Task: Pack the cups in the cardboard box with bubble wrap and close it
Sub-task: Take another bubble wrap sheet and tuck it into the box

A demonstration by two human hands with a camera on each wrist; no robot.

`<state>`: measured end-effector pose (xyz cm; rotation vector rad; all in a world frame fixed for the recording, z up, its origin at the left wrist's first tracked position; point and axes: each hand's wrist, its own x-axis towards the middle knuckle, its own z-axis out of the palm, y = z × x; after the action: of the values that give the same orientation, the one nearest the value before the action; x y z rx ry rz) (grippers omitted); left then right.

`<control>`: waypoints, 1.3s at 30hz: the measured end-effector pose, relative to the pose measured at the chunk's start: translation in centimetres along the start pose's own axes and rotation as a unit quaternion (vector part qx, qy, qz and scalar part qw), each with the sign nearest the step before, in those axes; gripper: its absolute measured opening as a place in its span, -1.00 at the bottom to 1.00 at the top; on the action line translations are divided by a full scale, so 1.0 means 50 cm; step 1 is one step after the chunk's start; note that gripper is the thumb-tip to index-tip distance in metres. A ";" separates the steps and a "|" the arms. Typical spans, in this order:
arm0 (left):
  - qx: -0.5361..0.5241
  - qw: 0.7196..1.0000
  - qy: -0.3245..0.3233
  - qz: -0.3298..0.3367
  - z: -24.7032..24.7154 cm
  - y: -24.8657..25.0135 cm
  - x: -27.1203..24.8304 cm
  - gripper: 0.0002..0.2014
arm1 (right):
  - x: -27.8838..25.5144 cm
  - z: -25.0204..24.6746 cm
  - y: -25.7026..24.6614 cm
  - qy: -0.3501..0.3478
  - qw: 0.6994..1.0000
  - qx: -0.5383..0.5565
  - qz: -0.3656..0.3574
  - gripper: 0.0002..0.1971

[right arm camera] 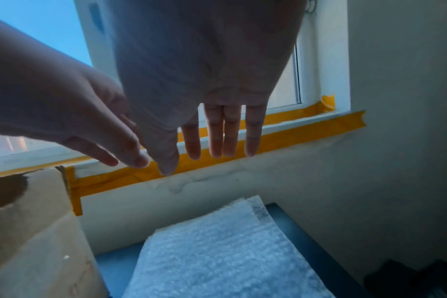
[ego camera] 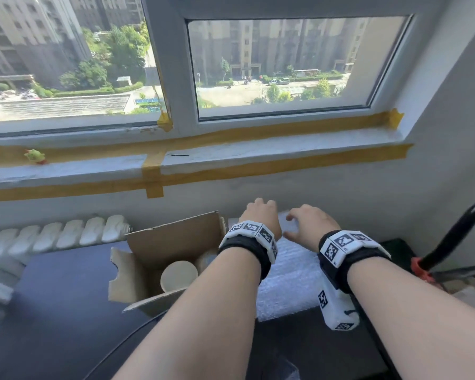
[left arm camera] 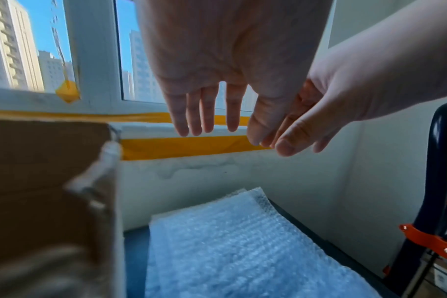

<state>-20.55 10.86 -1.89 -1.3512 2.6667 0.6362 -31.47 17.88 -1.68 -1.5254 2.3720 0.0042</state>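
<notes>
Bubble wrap [ego camera: 288, 272] lies flat on bench [ego camera: 66, 311], just right of the cardboard box [ego camera: 173, 242], w/ cups [ego camera: 178, 275] inside the box. Left hand [ego camera: 259, 215] & right hand [ego camera: 310, 223] hover over the wrap's far end, fingers [left arm camera: 207, 110] straight, holding nothing.

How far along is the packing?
Done: at least one cup sits in the open box. In hand: nothing yet; the left hand and right hand hover open above the bubble wrap, which lies flat beside the box. Left: add the wrap and fold the upright flaps shut.
</notes>
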 end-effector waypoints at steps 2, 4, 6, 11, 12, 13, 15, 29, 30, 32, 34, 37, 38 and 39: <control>-0.013 0.999 -0.027 -0.026 0.029 0.014 0.019 -0.49 | 0.012 0.017 0.033 -0.019 1.000 0.006 0.009 -0.51; -0.017 0.997 -0.053 -0.048 0.054 0.016 0.035 -0.51 | 0.024 0.038 0.057 -0.040 0.999 0.013 0.020 -0.50; -0.015 0.994 -0.075 -0.071 0.082 0.016 0.050 -0.55 | 0.037 0.065 0.081 -0.058 0.998 0.026 0.030 -0.48; -0.031 0.973 -0.150 -0.170 0.155 0.006 0.068 -0.57 | 0.060 0.146 0.122 -0.107 0.991 0.060 0.055 -0.29; -0.036 0.966 -0.169 -0.194 0.167 0.004 0.070 -0.51 | 0.063 0.161 0.129 -0.120 0.989 0.061 0.063 -0.24; -0.041 0.957 -0.185 -0.218 0.178 0.002 0.071 -0.44 | 0.067 0.175 0.137 -0.131 0.987 0.062 0.070 -0.21; -0.053 0.945 -0.199 -0.254 0.192 0.000 0.072 -0.37 | 0.072 0.196 0.148 -0.147 0.984 0.069 0.076 -0.18; -0.135 0.963 -0.063 -0.225 0.150 0.005 0.068 -0.62 | 0.087 0.218 0.146 -0.123 0.984 0.097 0.083 -0.26; -0.143 0.962 -0.060 -0.223 0.137 0.010 0.064 -0.67 | 0.088 0.211 0.142 -0.120 0.985 0.096 0.081 -0.26; -0.176 0.957 -0.046 -0.227 0.110 0.022 0.060 -0.67 | 0.090 0.193 0.134 -0.111 0.986 0.095 0.077 -0.25; -0.222 0.947 -0.021 -0.231 0.082 0.029 0.062 -0.68 | 0.093 0.166 0.125 -0.098 0.987 0.102 0.074 -0.26; -0.258 0.939 0.010 -0.226 0.031 0.040 0.065 -0.69 | 0.095 0.118 0.113 -0.069 0.988 0.119 0.069 -0.32; -0.264 0.938 0.016 -0.225 0.012 0.044 0.062 -0.65 | 0.095 0.102 0.109 -0.057 0.988 0.126 0.068 -0.35; -0.272 0.936 0.024 -0.224 -0.006 0.047 0.058 -0.62 | 0.093 0.087 0.105 -0.045 0.987 0.136 0.067 -0.37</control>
<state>-24.11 9.79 -1.59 -2.0350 2.1513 1.3396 -36.74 16.74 -7.91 -1.2137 2.2887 -0.2065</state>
